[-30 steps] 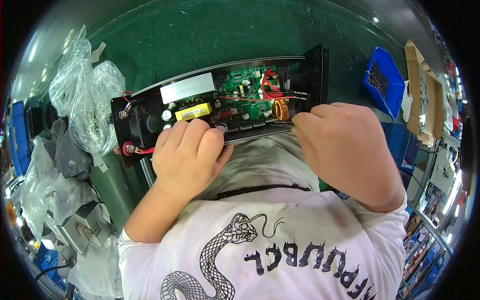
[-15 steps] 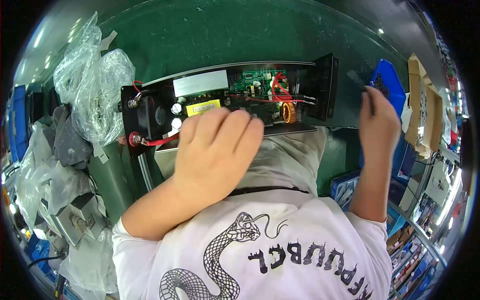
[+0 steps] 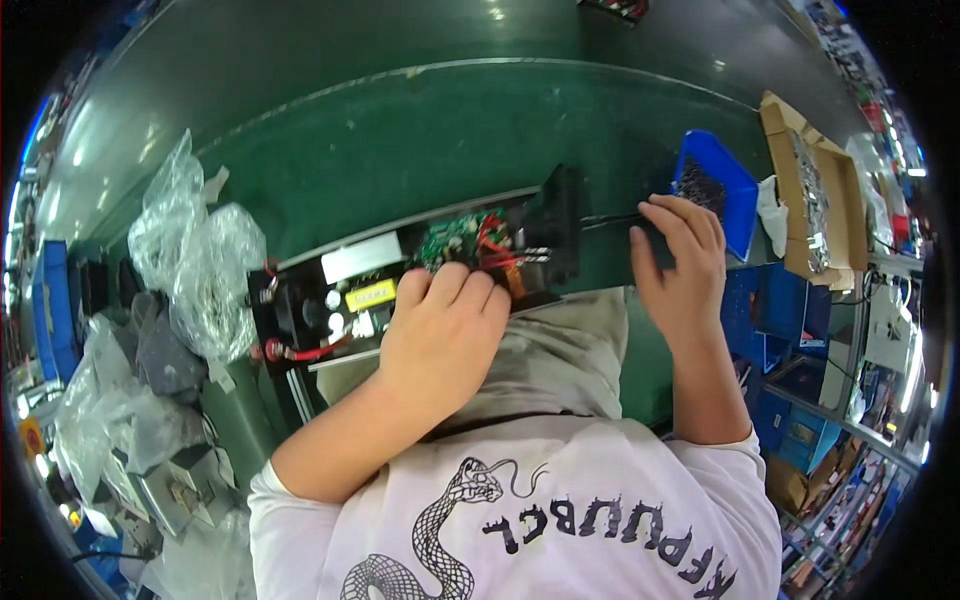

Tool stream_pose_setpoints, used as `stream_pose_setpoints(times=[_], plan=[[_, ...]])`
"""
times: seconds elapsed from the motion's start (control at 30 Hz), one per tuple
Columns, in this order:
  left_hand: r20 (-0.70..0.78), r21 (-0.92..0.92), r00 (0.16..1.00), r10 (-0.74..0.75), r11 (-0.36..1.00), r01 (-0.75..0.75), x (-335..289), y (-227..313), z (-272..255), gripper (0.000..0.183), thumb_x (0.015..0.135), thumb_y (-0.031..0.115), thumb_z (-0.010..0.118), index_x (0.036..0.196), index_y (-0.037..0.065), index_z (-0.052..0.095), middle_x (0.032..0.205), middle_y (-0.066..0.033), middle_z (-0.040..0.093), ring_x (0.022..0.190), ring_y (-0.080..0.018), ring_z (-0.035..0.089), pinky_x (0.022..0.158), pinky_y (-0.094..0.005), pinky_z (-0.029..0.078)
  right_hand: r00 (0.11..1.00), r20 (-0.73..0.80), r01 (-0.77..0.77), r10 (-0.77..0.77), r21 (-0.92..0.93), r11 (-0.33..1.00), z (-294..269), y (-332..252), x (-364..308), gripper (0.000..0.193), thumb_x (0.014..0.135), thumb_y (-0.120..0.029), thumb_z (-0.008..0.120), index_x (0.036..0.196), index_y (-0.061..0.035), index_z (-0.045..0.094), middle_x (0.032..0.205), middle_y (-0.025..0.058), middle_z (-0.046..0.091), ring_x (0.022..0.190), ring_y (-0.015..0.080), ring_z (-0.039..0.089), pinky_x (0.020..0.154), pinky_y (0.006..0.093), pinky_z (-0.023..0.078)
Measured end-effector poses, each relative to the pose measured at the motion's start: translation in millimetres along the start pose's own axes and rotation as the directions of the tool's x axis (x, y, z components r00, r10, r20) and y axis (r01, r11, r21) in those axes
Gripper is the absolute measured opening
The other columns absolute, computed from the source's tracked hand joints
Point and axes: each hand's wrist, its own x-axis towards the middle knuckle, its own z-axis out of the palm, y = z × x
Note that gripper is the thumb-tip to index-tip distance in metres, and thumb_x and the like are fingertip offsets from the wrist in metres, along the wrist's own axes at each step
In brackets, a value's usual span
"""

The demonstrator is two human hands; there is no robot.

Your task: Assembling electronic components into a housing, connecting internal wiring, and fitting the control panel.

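Observation:
An opened power inverter (image 3: 420, 245) lies across my lap at the table's front edge, its left end nearer me. Inside show a green circuit board (image 3: 462, 238), a yellow block (image 3: 371, 295) and red wires. A black end plate (image 3: 562, 225) stands upright at its right end. My left hand (image 3: 445, 335) is closed over the near side of the inverter, its fingertips hidden inside. My right hand (image 3: 685, 260) pinches a slim dark tool (image 3: 612, 219) that points left at the end plate. The tool's exact kind is unclear.
At the right, a blue bin (image 3: 742, 190) holds small dark parts, beside an open cardboard box (image 3: 845, 210). Clear plastic bags (image 3: 215, 270) and a grey cloth-like bundle (image 3: 165, 345) pile up on the left. Blue bins and shelving stand at my lower right.
My right hand has moved from beside the blue bin toward the inverter's end plate, bringing the tool with it. The inverter now sits more slanted in view. My left hand remains on it.

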Motion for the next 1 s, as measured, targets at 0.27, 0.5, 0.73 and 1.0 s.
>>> stream_pose_setpoints(times=[0.27, 0.5, 0.73, 1.0], plan=[[-0.059, 0.195, 0.976, 0.208, 0.962, -0.193, 36.8, -50.0, -0.7, 0.010, 0.081, 0.019, 0.059, 0.089, 0.013, 0.063, 0.089, -0.0010, 0.057, 0.096, -0.0210, 0.055, 0.089, -0.0403, 0.041, 0.971, -0.143, 0.216, -0.194, 0.163, 0.963, 26.8, 20.4, -30.5, 0.030, 0.075, 0.003, 0.074, 0.102, -0.0073, 0.070, 0.102, 0.0075, 0.067, 0.090, 0.0280, 0.063, 0.080, 0.0402, 0.049], [0.005, 0.282, 0.942, 0.337, 0.903, -0.324, 126.8, -140.1, -12.8, 0.014, 0.079, 0.025, 0.072, 0.087, 0.016, 0.065, 0.092, 0.0015, 0.062, 0.101, -0.0201, 0.058, 0.092, -0.0402, 0.041, 0.974, -0.148, 0.187, -0.173, 0.080, 0.979, 56.5, 21.8, -35.8, 0.029, 0.071, -0.011, 0.077, 0.099, -0.0133, 0.071, 0.100, 0.0005, 0.065, 0.092, 0.0231, 0.062, 0.081, 0.0405, 0.046], [0.079, 0.391, 0.933, 0.352, 0.850, -0.353, 255.9, -253.1, -32.3, 0.029, 0.076, 0.030, 0.082, 0.092, 0.012, 0.065, 0.097, -0.0004, 0.065, 0.106, -0.0251, 0.059, 0.096, -0.0430, 0.042, 0.973, -0.139, 0.193, -0.182, 0.070, 0.979, 56.0, 23.6, -37.2, 0.024, 0.066, -0.015, 0.074, 0.090, -0.0158, 0.069, 0.092, -0.0017, 0.065, 0.083, 0.0187, 0.060, 0.076, 0.0372, 0.044], [-0.512, 0.502, 0.836, -0.199, 0.720, 0.479, 359.6, -300.4, -9.7, 0.013, 0.091, 0.017, 0.062, 0.101, 0.013, 0.069, 0.102, -0.0096, 0.071, 0.102, -0.0344, 0.068, 0.085, -0.0498, 0.052, 0.975, -0.098, 0.211, -0.200, 0.116, 0.971, 53.9, 23.3, -35.7, 0.024, 0.067, -0.012, 0.076, 0.089, -0.0167, 0.069, 0.092, -0.0031, 0.065, 0.082, 0.0181, 0.059, 0.075, 0.0357, 0.045]])
